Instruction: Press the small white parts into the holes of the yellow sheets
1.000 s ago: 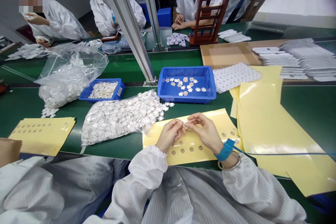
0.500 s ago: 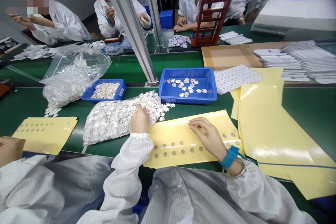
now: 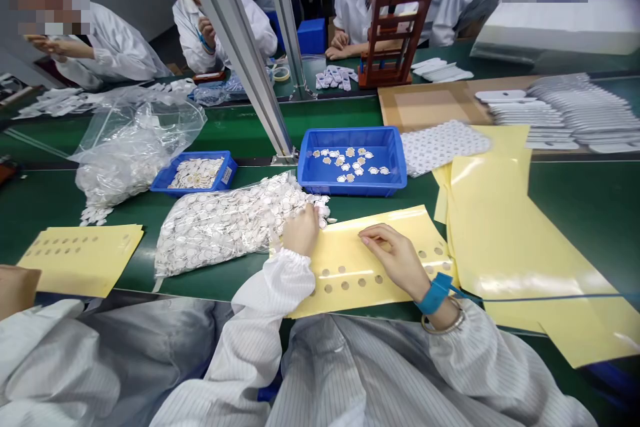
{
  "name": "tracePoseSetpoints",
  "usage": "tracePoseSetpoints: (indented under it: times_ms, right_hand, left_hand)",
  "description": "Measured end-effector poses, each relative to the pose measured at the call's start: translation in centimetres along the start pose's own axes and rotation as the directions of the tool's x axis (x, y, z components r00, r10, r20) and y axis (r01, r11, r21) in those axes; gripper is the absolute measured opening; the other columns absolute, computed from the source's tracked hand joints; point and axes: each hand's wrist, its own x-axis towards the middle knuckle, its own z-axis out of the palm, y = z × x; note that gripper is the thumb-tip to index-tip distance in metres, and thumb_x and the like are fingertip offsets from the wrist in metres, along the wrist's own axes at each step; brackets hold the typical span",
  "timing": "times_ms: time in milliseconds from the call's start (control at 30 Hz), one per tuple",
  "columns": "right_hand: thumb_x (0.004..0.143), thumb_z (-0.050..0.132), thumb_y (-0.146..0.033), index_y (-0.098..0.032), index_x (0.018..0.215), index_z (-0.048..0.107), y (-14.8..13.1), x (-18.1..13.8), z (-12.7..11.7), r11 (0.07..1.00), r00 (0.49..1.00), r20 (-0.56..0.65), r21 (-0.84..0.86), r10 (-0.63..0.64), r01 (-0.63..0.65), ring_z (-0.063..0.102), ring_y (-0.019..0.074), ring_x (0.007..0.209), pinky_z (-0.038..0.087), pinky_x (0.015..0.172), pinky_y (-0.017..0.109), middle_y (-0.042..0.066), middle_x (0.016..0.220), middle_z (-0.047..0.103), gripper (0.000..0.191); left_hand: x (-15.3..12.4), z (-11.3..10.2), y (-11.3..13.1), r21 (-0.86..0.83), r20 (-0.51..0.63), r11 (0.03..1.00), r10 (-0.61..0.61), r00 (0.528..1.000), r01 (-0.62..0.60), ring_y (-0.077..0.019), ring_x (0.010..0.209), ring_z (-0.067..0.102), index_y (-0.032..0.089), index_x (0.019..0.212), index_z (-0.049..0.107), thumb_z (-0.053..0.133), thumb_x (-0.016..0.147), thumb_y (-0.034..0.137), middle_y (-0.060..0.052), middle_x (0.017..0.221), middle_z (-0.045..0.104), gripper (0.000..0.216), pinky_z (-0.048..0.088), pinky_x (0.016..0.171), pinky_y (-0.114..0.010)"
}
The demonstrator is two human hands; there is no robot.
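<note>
My left hand [image 3: 301,230] is closed at the mouth of a clear plastic bag [image 3: 215,230] full of small white round pieces. Its fingertips reach among the loose pieces spilling out there; what they grip is hidden. Over a stack of glossy yellow sheets [image 3: 350,250] hovers my right hand [image 3: 395,257], its thumb and fingertips brought together. Whatever it may pinch is too small to make out. Rows of grey round spots mark the top sheet. A blue wristband with a cord and a bangle are on my right wrist.
Behind the sheets stands a blue tray [image 3: 353,187] with scattered pieces; a smaller blue tray [image 3: 195,173] sits left. More yellow sheets [image 3: 530,240] lie right. A metal post [image 3: 245,53] rises at the bench's back. A neighbour's hand [image 3: 17,290] is at far left; co-workers sit opposite.
My left hand has moved right, from on top of the bag to the loose pieces at its mouth and the sheets' edge. My right hand stays nearly in place. The view shifts slightly.
</note>
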Motion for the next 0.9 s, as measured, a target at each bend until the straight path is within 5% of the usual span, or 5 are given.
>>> tracePoseSetpoints:
  times_ms: [233, 433, 633, 800, 900]
  right_hand:
    - [0.087, 0.052, -0.036, -0.022, 0.088, 0.065, 0.6, -0.3, -1.7, 0.997, 0.997, -0.043, -0.037, 0.07, -0.072, 0.061, 0.0205, 0.087, 0.051, 0.081, 0.037, 0.005, 0.095, 0.064, 0.02]
    - [0.085, 0.057, -0.029, -0.021, 0.085, 0.065, 0.0, -1.1, -2.6, 0.988, 0.985, 0.167, -0.155, 0.052, -0.026, 0.061, 0.0193, 0.083, 0.05, 0.075, 0.034, 0.004, 0.088, 0.065, 0.011]
    - [0.083, 0.062, -0.023, -0.02, 0.083, 0.065, -0.8, -2.1, -0.3, 0.945, 0.952, 0.294, -0.281, -0.084, 0.17, 0.058, 0.0189, 0.086, 0.048, 0.077, 0.034, 0.004, 0.087, 0.064, 0.005]
    - [0.081, 0.065, -0.028, -0.02, 0.083, 0.066, -0.5, -1.8, 1.8, 0.905, 0.95, 0.289, -0.363, -0.116, 0.221, 0.058, 0.0192, 0.085, 0.045, 0.077, 0.035, 0.004, 0.089, 0.065, 0.008]
    - [0.08, 0.067, -0.025, -0.021, 0.079, 0.065, -0.4, -1.3, 2.4, 0.898, 0.942, 0.321, -0.381, -0.096, 0.221, 0.058, 0.0188, 0.084, 0.044, 0.075, 0.034, 0.002, 0.088, 0.065, 0.004]
  left_hand:
    - [0.2, 0.1, 0.2, -0.653, 0.029, 0.747, 0.194, 0.981, -0.129, -0.019, 0.071, 0.059, 0.02, 0.092, 0.062, 0.036, 0.09, 0.039, -0.004, 0.075, 0.065, 0.032, 0.038, 0.064, -0.025]
    - [-1.0, -2.1, -1.2, -0.439, 0.117, 0.89, 0.191, 0.975, -0.121, -0.019, 0.067, 0.059, 0.021, 0.096, 0.065, 0.049, 0.085, 0.032, -0.003, 0.07, 0.065, 0.023, 0.037, 0.062, -0.026]
    - [-1.5, -0.5, -0.2, -0.189, 0.157, 0.974, 0.159, 0.975, -0.128, -0.0236, 0.083, 0.064, 0.023, 0.119, 0.058, 0.044, 0.089, 0.037, -0.006, 0.088, 0.071, 0.036, 0.042, 0.069, -0.029]
    - [-1.2, 0.5, -0.1, -0.222, 0.081, 0.97, 0.124, 0.989, -0.103, -0.023, 0.078, 0.063, 0.022, 0.102, 0.064, 0.044, 0.089, 0.034, -0.007, 0.085, 0.07, 0.027, 0.04, 0.066, -0.029]
    - [-1.2, 0.0, -0.4, -0.418, 0.023, 0.906, 0.085, 0.996, -0.068, -0.019, 0.071, 0.06, 0.019, 0.089, 0.062, 0.047, 0.086, 0.033, -0.005, 0.075, 0.067, 0.021, 0.038, 0.063, -0.027]
